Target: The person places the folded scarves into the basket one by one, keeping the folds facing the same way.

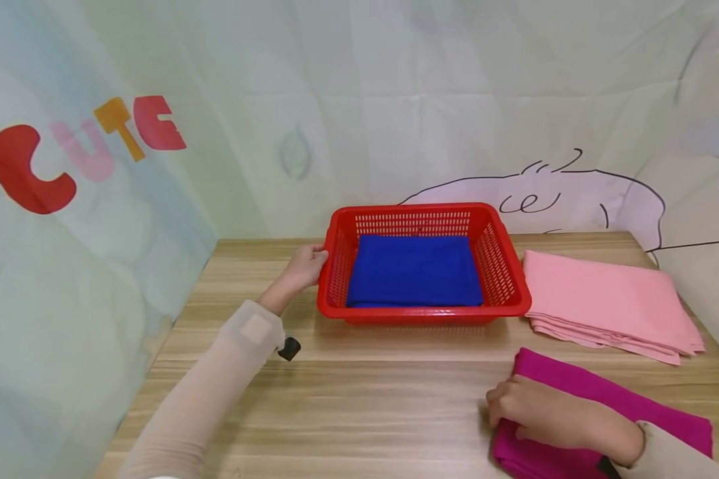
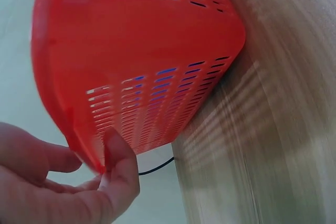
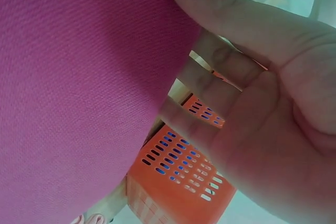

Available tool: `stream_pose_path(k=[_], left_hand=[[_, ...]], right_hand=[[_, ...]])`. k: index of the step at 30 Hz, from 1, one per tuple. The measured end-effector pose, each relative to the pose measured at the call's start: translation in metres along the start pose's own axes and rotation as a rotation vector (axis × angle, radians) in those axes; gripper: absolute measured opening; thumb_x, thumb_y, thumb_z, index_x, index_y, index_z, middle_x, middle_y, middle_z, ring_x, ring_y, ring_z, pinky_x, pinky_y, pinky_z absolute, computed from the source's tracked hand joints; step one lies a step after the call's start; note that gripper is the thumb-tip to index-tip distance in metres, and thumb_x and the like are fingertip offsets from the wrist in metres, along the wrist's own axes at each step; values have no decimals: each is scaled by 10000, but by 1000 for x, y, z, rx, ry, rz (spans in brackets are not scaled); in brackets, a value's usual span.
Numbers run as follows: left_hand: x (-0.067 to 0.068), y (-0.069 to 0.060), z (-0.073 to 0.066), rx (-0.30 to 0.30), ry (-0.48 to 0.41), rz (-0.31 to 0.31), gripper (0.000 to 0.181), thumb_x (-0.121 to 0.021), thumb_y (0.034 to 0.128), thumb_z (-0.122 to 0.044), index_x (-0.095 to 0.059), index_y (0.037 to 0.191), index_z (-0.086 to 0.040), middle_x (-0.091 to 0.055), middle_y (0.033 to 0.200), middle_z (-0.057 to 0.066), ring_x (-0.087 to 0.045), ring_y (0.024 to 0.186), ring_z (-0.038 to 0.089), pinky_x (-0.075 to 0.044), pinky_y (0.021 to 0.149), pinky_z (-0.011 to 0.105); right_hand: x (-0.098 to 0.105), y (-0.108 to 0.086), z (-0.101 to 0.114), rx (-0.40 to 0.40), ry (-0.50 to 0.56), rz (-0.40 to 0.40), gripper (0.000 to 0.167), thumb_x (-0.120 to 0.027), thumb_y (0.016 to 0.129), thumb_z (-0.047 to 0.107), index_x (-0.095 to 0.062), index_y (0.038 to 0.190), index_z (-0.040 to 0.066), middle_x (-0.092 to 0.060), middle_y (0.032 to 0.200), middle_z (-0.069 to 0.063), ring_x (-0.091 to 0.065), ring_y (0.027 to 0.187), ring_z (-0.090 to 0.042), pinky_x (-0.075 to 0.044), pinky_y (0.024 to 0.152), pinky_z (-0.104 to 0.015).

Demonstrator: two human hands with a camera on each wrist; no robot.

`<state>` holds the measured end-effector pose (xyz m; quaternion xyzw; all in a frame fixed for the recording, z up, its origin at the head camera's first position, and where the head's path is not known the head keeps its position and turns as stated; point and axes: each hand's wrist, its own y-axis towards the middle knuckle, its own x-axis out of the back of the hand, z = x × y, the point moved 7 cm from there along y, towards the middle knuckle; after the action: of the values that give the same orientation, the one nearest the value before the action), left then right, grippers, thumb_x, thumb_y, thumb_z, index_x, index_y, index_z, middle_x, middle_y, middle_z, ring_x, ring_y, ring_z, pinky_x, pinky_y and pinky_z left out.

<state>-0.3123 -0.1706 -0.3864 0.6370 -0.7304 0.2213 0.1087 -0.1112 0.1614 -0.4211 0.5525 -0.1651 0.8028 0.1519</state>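
A red plastic basket [image 1: 422, 311] with slotted walls stands at the back of the table, a folded blue cloth [image 1: 416, 269] lying in it. My left hand [image 1: 305, 266] pinches the basket's left rim; in the left wrist view the thumb and fingers [image 2: 123, 169] curl over that rim. At the front right lies a folded magenta cloth [image 1: 611, 399]. My right hand [image 1: 545, 409] grips its left edge, and in the right wrist view the thumb is on one face of the cloth [image 3: 89, 77] with the other fingers behind it.
A folded pink cloth [image 1: 605, 299] lies right of the basket, close to its right rim. The wooden table [image 1: 359, 392] ends at a printed curtain [image 1: 419, 120] behind and on the left. A small black device [image 1: 289, 348] sits at the left wrist.
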Motion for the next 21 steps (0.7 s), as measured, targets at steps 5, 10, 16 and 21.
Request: stream_pose_path(k=[5,10,16,21], left_hand=[[-1,1,0,-2,-1,-15,454,-327,1090,-114,-327,1471,133,-584,1234,319,-666,948,290,-587,735,284],[-1,1,1,-4,10,-22,450,-332,1090,-115,-337,1465,133,-579,1246,318,-662,966,308,-586,740,289],[-1,0,0,-4,8,-26,449,-339,1088,-112,-339,1461,137,-580,1228,314,-656,948,285,-585,756,299],[-1,-1,-1,-1,-9,-18,453,-340,1089,-121,-335,1465,132,-579,1234,309,-655,988,316,-586,785,321]], right_hand=[[-1,2,1,-25,-56,24,359,-825,691,-26,-738,879,267,-555,866,237,-574,872,-8,-482,804,-325],[-5,5,0,-44,-87,60,335,-851,678,-4,-726,842,260,-547,845,236,-542,838,-5,-461,782,-300],[-7,8,-2,-63,-65,87,320,-843,691,-6,-712,816,257,-547,825,235,-516,802,8,-462,744,-282],[-7,8,-2,-63,-22,85,323,-816,709,-32,-692,802,251,-542,819,235,-501,789,22,-471,720,-265]])
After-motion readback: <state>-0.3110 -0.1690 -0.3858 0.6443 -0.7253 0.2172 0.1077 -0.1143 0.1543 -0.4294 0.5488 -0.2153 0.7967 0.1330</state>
